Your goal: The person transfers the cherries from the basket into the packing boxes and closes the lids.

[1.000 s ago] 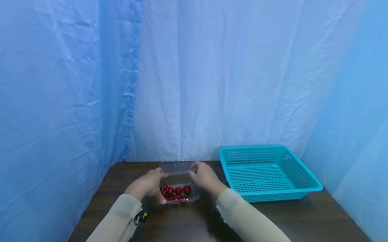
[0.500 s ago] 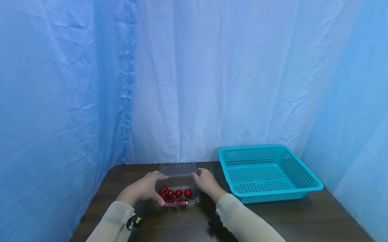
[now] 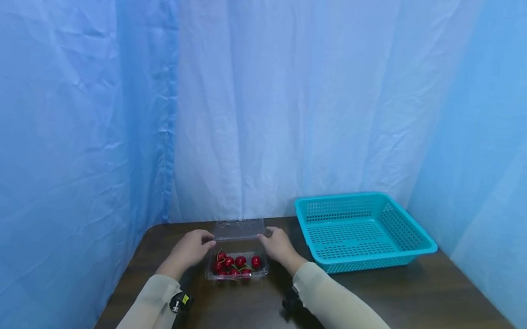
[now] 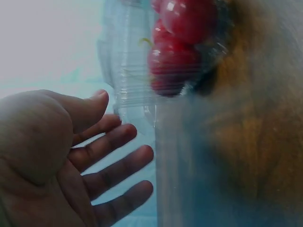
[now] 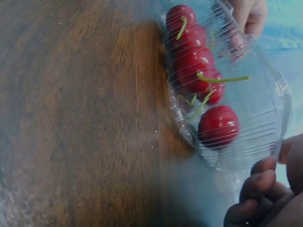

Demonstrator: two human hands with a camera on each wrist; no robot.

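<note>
- Clear plastic clamshell box (image 3: pixel 237 266) rests on the dark wooden table (image 3: pixel 415 305), near the table's far left corner, just short of the far edge.
- Lid (image 3: pixel 238 229) is open and hinged back toward the far edge.
- Red cherries (image 3: pixel 236 263) with green stems lie inside the box tray.
- Left hand (image 3: pixel 192 249) is at the left side of the box, by the lid's left corner. Fingers are straight and spread apart in the left wrist view; contact with the plastic cannot be confirmed.
- Right hand (image 3: pixel 278 245) is at the right rear corner of the box. Fingers are curled against the lid edge.
- Teal perforated basket (image 3: pixel 413 237) stands at the far edge toward the right, apart from the box.
- Blue fabric curtain (image 3: pixel 265 101) encloses the table.
</note>
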